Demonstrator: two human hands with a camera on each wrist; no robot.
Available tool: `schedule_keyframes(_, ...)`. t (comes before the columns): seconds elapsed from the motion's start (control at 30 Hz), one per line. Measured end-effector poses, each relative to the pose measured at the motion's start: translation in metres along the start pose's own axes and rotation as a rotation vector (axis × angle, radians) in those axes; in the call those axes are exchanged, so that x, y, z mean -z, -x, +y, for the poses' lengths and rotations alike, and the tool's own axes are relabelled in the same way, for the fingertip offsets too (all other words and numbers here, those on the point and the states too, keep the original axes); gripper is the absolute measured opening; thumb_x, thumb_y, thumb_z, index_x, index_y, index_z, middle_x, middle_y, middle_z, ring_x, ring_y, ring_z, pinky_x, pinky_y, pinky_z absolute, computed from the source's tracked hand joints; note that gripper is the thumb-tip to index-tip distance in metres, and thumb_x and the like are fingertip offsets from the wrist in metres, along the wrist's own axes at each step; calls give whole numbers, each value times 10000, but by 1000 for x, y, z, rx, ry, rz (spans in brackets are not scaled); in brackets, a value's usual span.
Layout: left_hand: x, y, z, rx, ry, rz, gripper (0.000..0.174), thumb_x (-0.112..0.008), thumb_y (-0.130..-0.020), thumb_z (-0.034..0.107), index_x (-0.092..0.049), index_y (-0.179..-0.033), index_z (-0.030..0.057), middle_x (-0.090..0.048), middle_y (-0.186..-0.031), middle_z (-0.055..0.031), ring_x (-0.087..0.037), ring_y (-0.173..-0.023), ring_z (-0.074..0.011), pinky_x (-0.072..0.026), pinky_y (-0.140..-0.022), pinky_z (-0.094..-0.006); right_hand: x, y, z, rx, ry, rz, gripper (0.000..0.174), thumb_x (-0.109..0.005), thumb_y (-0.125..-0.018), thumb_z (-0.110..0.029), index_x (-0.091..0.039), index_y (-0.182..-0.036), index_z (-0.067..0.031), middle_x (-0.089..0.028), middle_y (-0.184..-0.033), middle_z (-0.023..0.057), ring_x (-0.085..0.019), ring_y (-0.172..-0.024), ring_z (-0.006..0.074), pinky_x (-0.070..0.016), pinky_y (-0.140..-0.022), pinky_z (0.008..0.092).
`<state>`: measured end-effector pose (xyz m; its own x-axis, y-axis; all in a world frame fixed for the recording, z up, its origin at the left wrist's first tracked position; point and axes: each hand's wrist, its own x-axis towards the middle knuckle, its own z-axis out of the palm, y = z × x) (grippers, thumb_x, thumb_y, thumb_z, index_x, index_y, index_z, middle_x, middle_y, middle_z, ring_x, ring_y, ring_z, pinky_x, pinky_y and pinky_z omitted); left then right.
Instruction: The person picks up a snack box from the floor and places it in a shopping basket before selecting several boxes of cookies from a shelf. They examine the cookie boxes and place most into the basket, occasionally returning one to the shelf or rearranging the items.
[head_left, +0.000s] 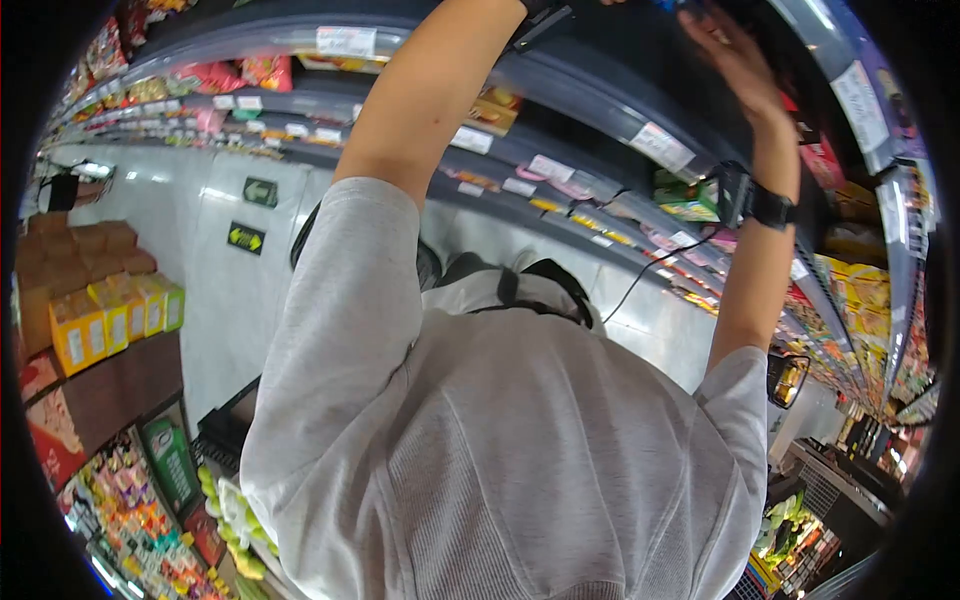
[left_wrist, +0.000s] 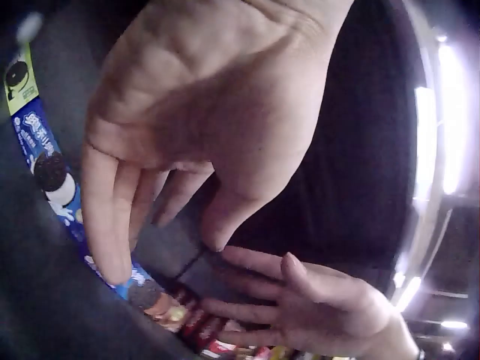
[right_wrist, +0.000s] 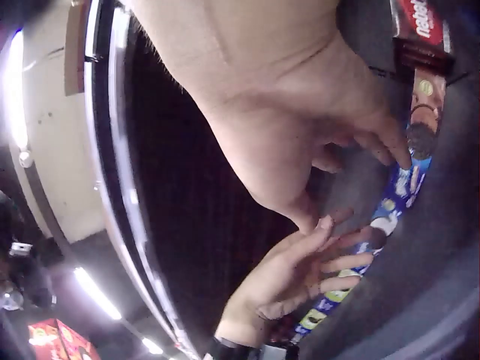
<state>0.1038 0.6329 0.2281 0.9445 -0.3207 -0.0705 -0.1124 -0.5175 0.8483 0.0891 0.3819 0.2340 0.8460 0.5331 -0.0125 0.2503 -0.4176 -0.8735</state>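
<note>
Blue cookie packages stand in a row on a dark shelf. In the left wrist view, my left hand reaches over the shelf, fingers extended, with fingertips at the front of the blue packs. My right hand, in the right wrist view, has its fingers slightly bent, and one fingertip is at the blue packs. Neither hand holds anything. The head view shows my right hand with fingers spread by the upper shelf, while my left hand is mostly cut off by the top edge.
Dark red packages adjoin the blue row. Shelf edges with price tags curve below my arms. Yellow boxes and brown cartons are stacked at the left. A thin cable hangs from the right wrist camera.
</note>
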Motion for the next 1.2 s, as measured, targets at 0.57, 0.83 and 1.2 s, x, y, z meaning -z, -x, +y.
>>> schedule_keyframes(0.57, -213, 272, -54, -57, 394, 27, 431, -648, -1008, 285, -585, -1388, 93, -714, -1004, -31, -668, -838, -104, -547, -671, -244, -129, 242, 57, 19, -188, -208, 482, -659, -1005, -170, -526, -1444, -24, -625, -1378, 129, -609, -1225, 189, -477, -1055, 336)
schedule_keyframes(0.83, -323, 351, -85, 219, 427, 146, 413, -647, -1014, 316, -619, -1323, 45, -693, -973, -40, -656, -829, -110, -557, -687, -274, -162, 354, 132, -145, -365, -217, 450, -674, -995, -158, -551, -1411, -41, -669, -1307, 116, -639, -1106, 137, -507, -956, 287)
schedule_keyframes(1.2, -382, 462, -177, 748, 502, 96, 490, -652, -992, 402, -602, -1321, 42, -687, -1061, -70, -685, -881, -173, -614, -752, -340, -221, 442, 235, -488, -391, -168, 437, -671, -992, -254, -594, -1376, -61, -701, -1197, 87, -647, -1073, 163, -502, -936, 292)
